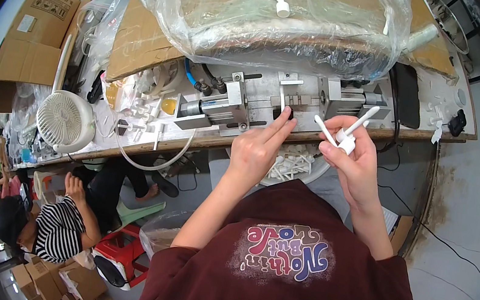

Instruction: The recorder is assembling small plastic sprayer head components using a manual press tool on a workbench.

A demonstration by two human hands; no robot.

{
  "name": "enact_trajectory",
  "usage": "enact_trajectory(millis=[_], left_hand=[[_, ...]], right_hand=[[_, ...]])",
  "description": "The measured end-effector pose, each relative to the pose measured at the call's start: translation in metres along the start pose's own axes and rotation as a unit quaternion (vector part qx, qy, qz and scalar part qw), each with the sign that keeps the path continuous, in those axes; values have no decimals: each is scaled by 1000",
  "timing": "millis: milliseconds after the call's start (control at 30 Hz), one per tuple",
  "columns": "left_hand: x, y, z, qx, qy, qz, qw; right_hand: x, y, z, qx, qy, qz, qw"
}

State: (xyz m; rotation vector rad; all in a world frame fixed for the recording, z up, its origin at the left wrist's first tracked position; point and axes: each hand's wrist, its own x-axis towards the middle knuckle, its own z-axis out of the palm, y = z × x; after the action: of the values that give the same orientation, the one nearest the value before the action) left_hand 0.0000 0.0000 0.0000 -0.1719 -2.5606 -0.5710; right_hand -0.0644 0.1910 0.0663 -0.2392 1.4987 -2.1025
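My left hand (259,151) reaches to a metal bench fixture, its index and middle fingers stretched out. Their tips touch or lie just over a dark part (283,114) at the front of the fixture; contact is hard to tell. Beside those fingertips a white rod (283,96) stands in the fixture under a small metal block (289,81). To the right, my right hand (356,161) is closed around a few white plastic pieces (346,142) with thin stems and wider round ends. Its palm hides part of them. Pneumatic cylinders (212,107) (354,100) flank the fixture.
Behind the fixture, plastic sheeting (218,39) covers cardboard with several white pieces (281,7). A white fan (65,120) stands left, near a carton (36,29). Below the bench edge is a container of white pieces (293,165). Another person (60,226) sits at lower left beside a red stool (121,250).
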Motion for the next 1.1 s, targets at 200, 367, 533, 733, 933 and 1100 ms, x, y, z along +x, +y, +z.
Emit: enact_trajectory(millis=[200, 367, 533, 733, 933, 1100], left_hand=[[8, 2, -6, 28, 16, -27, 999], [12, 6, -11, 48, -17, -31, 998], [10, 5, -10, 33, -13, -45, 998], [11, 11, -19, -13, -11, -40, 999], [16, 43, -31, -184, 73, 29, 980], [9, 38, -30, -198, 64, -3, 978]], right_hand=[[1, 2, 0, -28, -3, -21, 999], [-1, 6, 2, -24, 1, -31, 999], [-3, 9, 7, -30, 16, -56, 998], [-2, 18, 2, 24, 43, -66, 997], [-2, 24, 23, 94, 33, -9, 995], [-2, 29, 25, 117, -26, 45, 992]])
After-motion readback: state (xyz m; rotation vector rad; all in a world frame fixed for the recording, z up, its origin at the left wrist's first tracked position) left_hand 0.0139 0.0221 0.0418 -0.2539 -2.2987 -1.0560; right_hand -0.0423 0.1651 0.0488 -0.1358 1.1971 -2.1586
